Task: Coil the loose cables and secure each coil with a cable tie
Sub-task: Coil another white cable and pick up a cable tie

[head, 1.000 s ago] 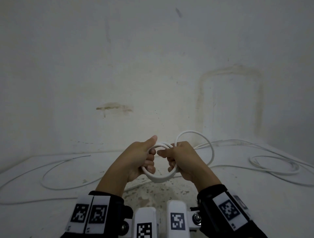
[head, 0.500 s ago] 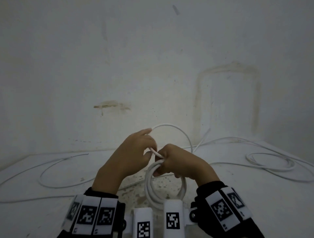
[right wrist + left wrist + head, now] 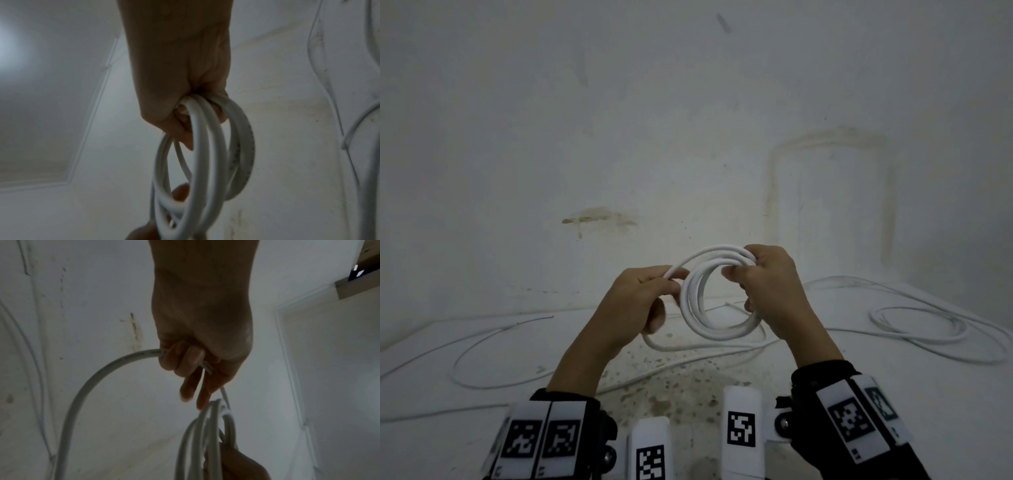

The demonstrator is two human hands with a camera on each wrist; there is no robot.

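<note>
A coil of thick white cable (image 3: 700, 308) with several turns hangs upright in the air between my hands. My right hand (image 3: 767, 277) grips the coil's right side, fingers curled round the bundled turns (image 3: 205, 123). My left hand (image 3: 650, 291) pinches the loose outer strand (image 3: 115, 365) at the coil's upper left; its cut end (image 3: 207, 368) shows between the fingers. That strand arcs over the top of the coil to the right hand. No cable tie is in view.
Thin white cables lie loose on the speckled floor (image 3: 674, 387): one long loop at the left (image 3: 482, 346), a loose coil at the right (image 3: 914, 325). A stained white wall (image 3: 688, 137) stands close behind. White marker blocks (image 3: 739, 431) sit near my wrists.
Both hands rose and the coil turned from hanging low to facing me upright. The right hand shifted to the coil's right side; the left hand now pinches the outer strand at upper left.
</note>
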